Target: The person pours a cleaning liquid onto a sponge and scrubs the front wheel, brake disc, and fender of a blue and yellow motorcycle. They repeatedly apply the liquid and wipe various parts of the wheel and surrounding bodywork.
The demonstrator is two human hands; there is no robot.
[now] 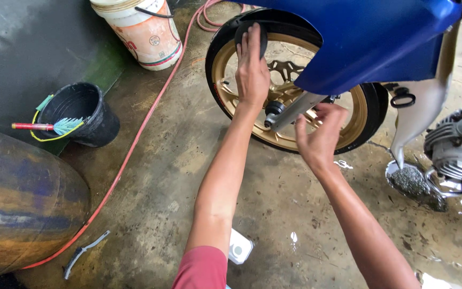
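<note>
Head view looks down on my two bare hands at a motorcycle's front wheel. My left hand point(252, 67) lies flat, fingers together, pressing a dark round pad point(251, 36) against the black tyre point(217, 59) at the wheel's upper left. My right hand point(321, 134) hovers with fingers spread and slightly curled in front of the silver fork leg point(295, 109), gripping nothing that I can see. The gold-spoked wheel point(287, 99) stands upright on the wet concrete floor point(188, 176), its axle pointing roughly toward me; the blue fairing point(370, 37) hides its top right. An orange hose point(135, 144) runs diagonally across the floor. Farther left, a black bucket point(81, 115) holds a red-handled brush point(46, 127), and a white pail point(140, 29) with a red-printed label is cut off at the top edge.
</note>
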